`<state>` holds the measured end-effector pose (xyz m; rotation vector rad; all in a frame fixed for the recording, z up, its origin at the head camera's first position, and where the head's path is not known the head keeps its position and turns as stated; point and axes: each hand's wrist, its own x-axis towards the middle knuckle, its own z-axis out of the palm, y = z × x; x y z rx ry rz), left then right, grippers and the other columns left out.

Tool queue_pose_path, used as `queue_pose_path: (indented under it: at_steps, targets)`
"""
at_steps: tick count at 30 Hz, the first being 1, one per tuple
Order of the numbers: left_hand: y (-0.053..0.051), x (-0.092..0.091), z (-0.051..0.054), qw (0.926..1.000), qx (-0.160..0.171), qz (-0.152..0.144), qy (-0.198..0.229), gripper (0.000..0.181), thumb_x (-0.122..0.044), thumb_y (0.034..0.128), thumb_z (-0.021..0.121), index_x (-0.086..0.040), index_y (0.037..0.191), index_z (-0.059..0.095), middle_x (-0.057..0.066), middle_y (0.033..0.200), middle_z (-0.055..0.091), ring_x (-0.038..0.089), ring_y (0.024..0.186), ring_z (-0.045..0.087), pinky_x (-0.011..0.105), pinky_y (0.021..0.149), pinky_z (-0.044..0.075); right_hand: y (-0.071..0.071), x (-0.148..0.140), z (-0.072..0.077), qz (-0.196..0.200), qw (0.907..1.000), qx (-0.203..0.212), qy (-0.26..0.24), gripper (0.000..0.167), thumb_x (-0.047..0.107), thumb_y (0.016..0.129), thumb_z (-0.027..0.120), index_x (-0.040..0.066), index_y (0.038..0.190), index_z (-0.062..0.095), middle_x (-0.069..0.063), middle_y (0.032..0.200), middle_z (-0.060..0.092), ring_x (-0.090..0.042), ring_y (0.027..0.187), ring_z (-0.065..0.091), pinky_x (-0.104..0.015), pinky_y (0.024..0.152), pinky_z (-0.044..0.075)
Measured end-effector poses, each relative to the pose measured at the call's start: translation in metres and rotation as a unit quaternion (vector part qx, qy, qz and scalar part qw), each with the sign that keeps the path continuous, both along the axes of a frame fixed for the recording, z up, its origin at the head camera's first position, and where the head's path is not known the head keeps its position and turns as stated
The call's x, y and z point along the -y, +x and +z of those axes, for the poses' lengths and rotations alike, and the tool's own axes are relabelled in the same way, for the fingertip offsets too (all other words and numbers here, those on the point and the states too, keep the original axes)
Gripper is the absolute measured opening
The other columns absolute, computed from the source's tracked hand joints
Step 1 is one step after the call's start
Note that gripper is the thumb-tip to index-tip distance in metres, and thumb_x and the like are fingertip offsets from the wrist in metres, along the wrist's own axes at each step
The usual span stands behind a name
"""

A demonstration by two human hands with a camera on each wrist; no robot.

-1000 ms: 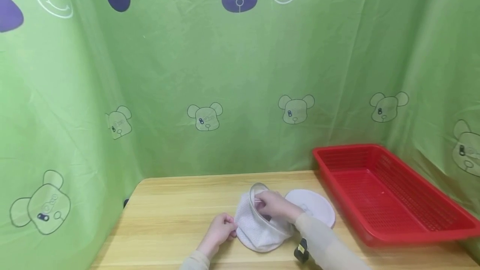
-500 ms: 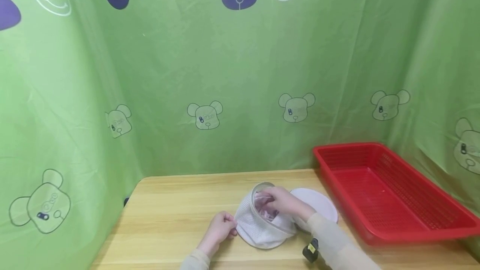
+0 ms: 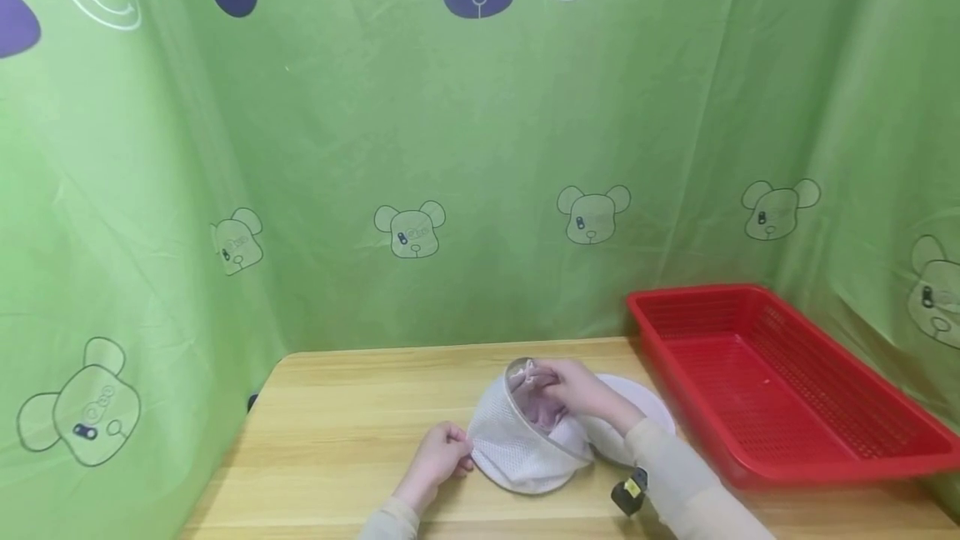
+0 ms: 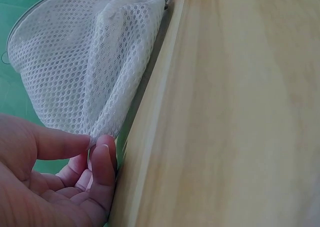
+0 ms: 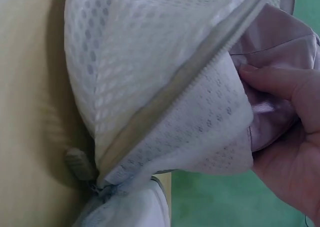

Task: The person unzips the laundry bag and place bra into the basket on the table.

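Observation:
A white mesh laundry bag (image 3: pixel 517 457) stands on the table with its zipped mouth open and tipped to the right. At its left lower edge, my left hand (image 3: pixel 442 455) pinches the mesh between thumb and fingers, seen closely on the mesh (image 4: pixel 75 62) in the left wrist view. My right hand (image 3: pixel 581 390) is at the mouth, holding a mauve satin garment (image 5: pixel 280 32) with the thumb on top; the other fingers are mostly hidden behind it. The garment's exact kind is unclear, and part of it lies inside the bag. The zip pull (image 5: pixel 79 164) hangs at the lower end.
The bag's round white lid (image 3: pixel 637 398) lies flat to the right, partly under my right forearm. A red plastic basket (image 3: pixel 787 473) stands along the table's right side. A small black device (image 3: pixel 628 493) sits at my right wrist. Green curtains surround the wooden table (image 3: pixel 360 398).
My right hand has moved up and to the right at the bag's mouth, and more of the mauve garment shows. The bag's opening has lifted slightly. My left hand keeps its place.

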<state>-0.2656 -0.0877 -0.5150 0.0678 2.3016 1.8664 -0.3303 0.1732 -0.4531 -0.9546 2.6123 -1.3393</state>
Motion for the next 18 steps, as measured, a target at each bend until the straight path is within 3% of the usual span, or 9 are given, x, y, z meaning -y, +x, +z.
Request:
queue_pose_path:
  at_steps: [3, 8, 10, 18]
  targets:
    - [0.0, 0.0, 0.0, 1.0, -0.001, 0.0, -0.001, 0.007, -0.003, 0.088, 0.058, 0.003, 0.092, 0.055, 0.006, 0.077, 0.061, 0.011, 0.064, 0.059, 0.024, 0.059, 0.054, 0.0, 0.0, 0.007, -0.04, 0.9978, -0.039, 0.037, 0.029, -0.002, 0.085, 0.061, 0.003, 0.113, 0.066, -0.016, 0.103, 0.071, -0.023, 0.089, 0.068, -0.024, 0.073, 0.058]
    - [0.0, 0.0, -0.001, 1.0, -0.001, -0.002, -0.002, 0.009, -0.004, 0.0886, 0.058, 0.003, 0.093, 0.055, 0.006, 0.078, 0.062, 0.011, 0.064, 0.059, 0.024, 0.059, 0.055, -0.002, 0.001, 0.019, -0.057, 0.9961, -0.06, 0.032, 0.032, -0.002, 0.086, 0.061, 0.003, 0.117, 0.064, -0.019, 0.112, 0.069, -0.035, 0.102, 0.066, -0.038, 0.084, 0.059]
    - [0.0, 0.0, -0.001, 1.0, -0.001, -0.003, -0.002, 0.009, -0.004, 0.0888, 0.058, 0.003, 0.094, 0.055, 0.007, 0.079, 0.063, 0.011, 0.064, 0.059, 0.024, 0.06, 0.055, -0.003, 0.001, 0.023, -0.06, 0.9954, -0.069, 0.026, 0.032, -0.003, 0.086, 0.061, 0.004, 0.117, 0.064, -0.018, 0.114, 0.069, -0.035, 0.104, 0.066, -0.041, 0.086, 0.059]
    - [0.0, 0.0, 0.001, 1.0, 0.001, -0.001, 0.002, 0.008, -0.002, 0.0878, 0.058, 0.002, 0.093, 0.054, 0.006, 0.078, 0.06, 0.011, 0.064, 0.059, 0.024, 0.059, 0.055, -0.004, 0.008, 0.041, -0.074, 0.9937, -0.084, -0.002, 0.032, -0.003, 0.085, 0.062, 0.005, 0.115, 0.065, -0.016, 0.111, 0.071, -0.033, 0.102, 0.067, -0.037, 0.086, 0.059]
